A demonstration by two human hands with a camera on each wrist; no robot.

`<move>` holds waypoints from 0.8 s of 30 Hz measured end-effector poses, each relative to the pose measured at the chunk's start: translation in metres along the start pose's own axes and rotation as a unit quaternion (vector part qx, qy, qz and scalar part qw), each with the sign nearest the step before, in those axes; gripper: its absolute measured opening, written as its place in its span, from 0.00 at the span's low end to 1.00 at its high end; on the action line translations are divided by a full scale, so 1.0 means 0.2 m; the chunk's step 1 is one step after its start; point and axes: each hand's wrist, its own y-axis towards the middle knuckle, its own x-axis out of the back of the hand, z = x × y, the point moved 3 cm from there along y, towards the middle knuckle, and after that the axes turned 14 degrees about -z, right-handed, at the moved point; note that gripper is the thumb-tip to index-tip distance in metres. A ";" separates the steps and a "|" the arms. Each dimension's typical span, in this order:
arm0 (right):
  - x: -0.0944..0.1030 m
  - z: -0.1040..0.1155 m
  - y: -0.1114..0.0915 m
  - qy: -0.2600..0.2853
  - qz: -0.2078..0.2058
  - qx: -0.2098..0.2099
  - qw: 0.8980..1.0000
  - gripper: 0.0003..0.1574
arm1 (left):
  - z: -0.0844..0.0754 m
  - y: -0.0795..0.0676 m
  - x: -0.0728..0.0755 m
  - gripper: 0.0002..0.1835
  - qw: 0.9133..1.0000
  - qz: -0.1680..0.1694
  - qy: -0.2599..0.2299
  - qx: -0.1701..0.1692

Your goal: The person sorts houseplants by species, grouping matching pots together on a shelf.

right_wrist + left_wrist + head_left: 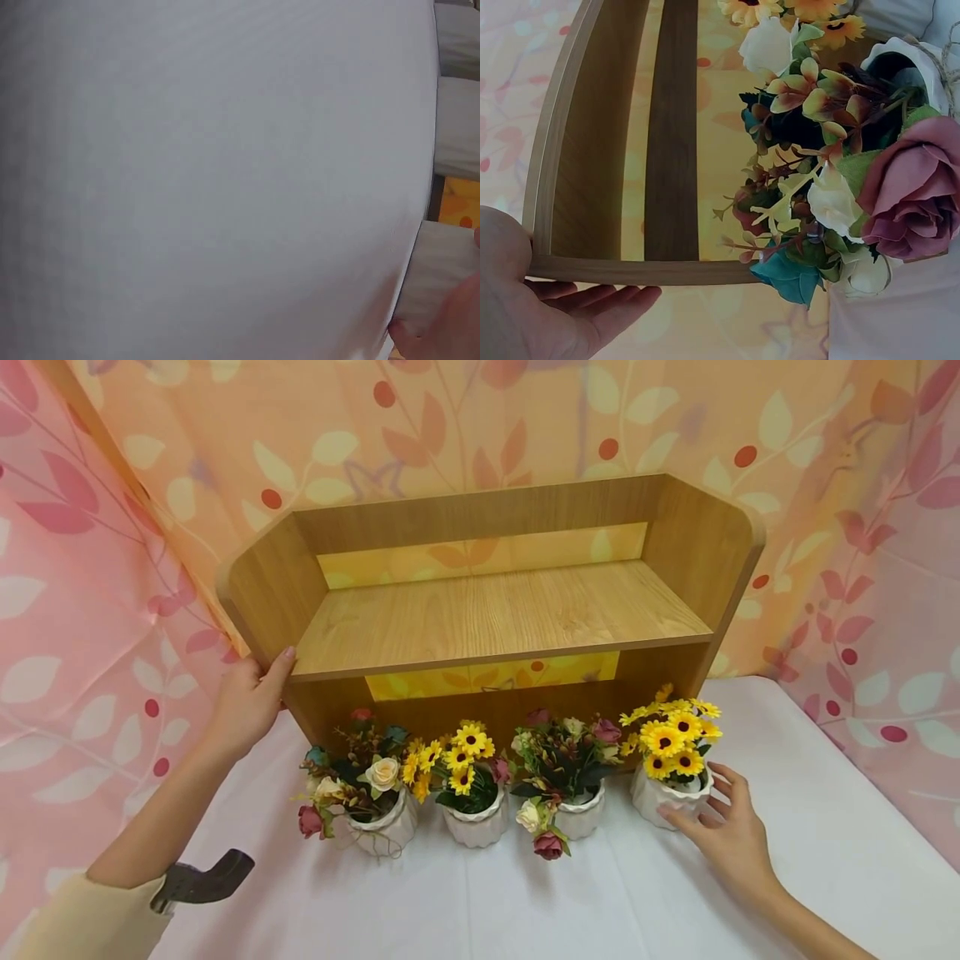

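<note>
A two-tier wooden shelf stands at the back of the table. My left hand grips its left side panel by the front edge, thumb on the inner face; in the left wrist view the fingers lie along the outer face. At the right end of a row of potted artificial flowers, my right hand holds a white ribbed flowerpot with yellow sunflowers between thumb and fingers. The right wrist view shows the hand at the pot's side, mostly cut off by the frame.
Left of the held pot stand pots with mixed roses, sunflowers and more roses, in front of the shelf's lower tier. A white cloth covers the table. Patterned curtains hang behind and at both sides.
</note>
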 end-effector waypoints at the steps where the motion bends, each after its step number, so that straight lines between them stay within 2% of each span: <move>1: -0.01 0.00 0.00 0.007 -0.006 0.001 1.000 0.61 | 0.00 0.00 0.00 0.38 1.000 0.001 0.001 0.001; 6: -0.05 0.01 -0.01 0.013 -0.036 -0.013 0.999 0.66 | 0.00 0.00 0.00 0.39 1.000 0.000 0.006 0.004; 9: -0.08 0.02 -0.02 -0.001 -0.056 -0.029 0.998 0.68 | -0.01 0.00 0.00 0.39 1.000 -0.001 0.008 0.005; 16: -0.10 0.04 -0.03 -0.015 -0.086 -0.053 0.995 0.66 | 0.00 0.00 0.00 0.39 1.000 0.002 0.008 0.000; 24: -0.06 0.06 -0.02 -0.019 -0.096 -0.055 0.994 0.63 | -0.01 0.00 0.00 0.38 1.000 0.007 0.007 -0.009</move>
